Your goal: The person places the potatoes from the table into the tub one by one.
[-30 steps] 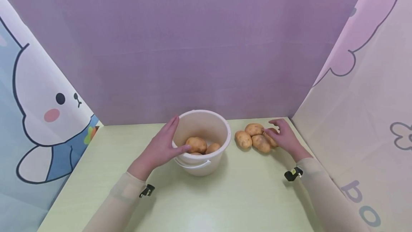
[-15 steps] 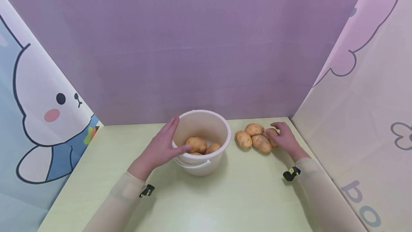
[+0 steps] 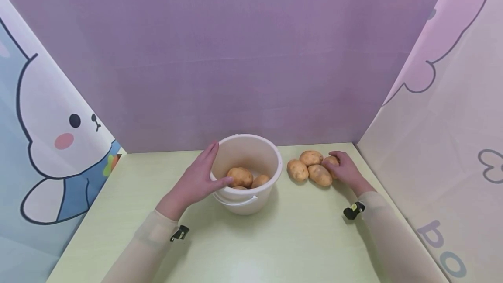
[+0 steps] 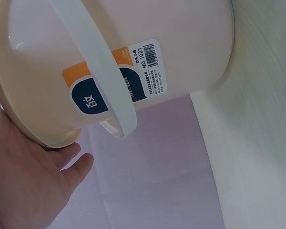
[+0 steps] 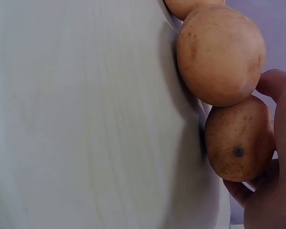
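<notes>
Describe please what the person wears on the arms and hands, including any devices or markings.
Both arms wear thin, pale beige, slightly sheer long sleeves that reach the wrists. A small black clip-like device sits at each wrist, the right one with a yellowish spot, the left one plain. The left hand and right hand are bare: no gloves or rings visible.

- We see two bare hands: the left hand (image 3: 195,181) and the right hand (image 3: 346,170), neither with rings or gloves.
- Both forearms are covered by sheer, pale cream sleeves; the left sleeve (image 3: 147,239) enters from 7 o'clock, the right sleeve (image 3: 387,226) from 5 o'clock.
- Each sleeve ends at the wrist.
- We note a small black clip-like device at each wrist: the left clip (image 3: 179,232) and the right clip (image 3: 352,210), the latter bearing a small yellow mark.
</notes>
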